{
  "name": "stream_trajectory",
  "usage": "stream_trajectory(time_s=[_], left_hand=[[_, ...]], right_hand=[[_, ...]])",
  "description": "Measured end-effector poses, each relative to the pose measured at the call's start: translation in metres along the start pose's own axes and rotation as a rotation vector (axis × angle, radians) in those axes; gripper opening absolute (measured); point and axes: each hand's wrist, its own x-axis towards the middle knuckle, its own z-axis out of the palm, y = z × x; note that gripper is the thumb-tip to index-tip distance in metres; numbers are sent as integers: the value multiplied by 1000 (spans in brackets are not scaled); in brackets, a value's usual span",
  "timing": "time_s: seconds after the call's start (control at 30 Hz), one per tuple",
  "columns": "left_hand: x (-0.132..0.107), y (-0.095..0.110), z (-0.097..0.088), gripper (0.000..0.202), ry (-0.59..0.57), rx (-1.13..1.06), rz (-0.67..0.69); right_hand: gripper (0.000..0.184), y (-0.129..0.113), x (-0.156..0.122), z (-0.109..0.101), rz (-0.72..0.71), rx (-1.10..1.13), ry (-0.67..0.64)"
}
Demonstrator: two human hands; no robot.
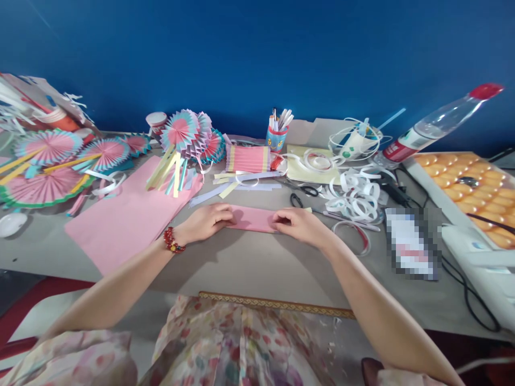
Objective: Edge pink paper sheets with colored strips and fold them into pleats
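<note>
A narrow folded strip of pink paper [254, 220] lies on the table in front of me, between my two hands. My left hand [209, 221], with a red bead bracelet at the wrist, grips its left end with bent fingers. At the other end, my right hand [300, 222] pinches the paper between thumb and fingers. Just behind the strip is a pleated pink piece with yellow and purple edges [248, 159]. Black-handled scissors [296, 200] lie close to my right hand. To the left, a large pink sheet [120, 220] rests flat on the table.
Several pleated paper fans [50, 146] spread across the left side. A pen cup [277, 138] stands at the back. Curled white paper strips [354, 198], a plastic bottle with a red cap [434, 128] and a tray of orange bumps [466, 182] are on the right.
</note>
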Motion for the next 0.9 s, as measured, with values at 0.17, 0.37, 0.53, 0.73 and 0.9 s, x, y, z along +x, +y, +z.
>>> stream_trajectory(time_s=[0.17,0.37,0.53,0.73,0.9], left_hand=[[0,0,0,25,-3,10,8],[0,-2,0,25,-4,11,12],[0,-1,0,25,-6,12,10],[0,-2,0,24,1,20,26],[0,-3,0,23,10,9,36]], right_hand=[[10,-1,-1,2,-49,-39,19],[8,1,1,4,-75,-70,23],[7,4,1,4,-85,-75,9],[6,4,0,6,-75,-73,30],[6,6,-1,8,-78,-85,39]])
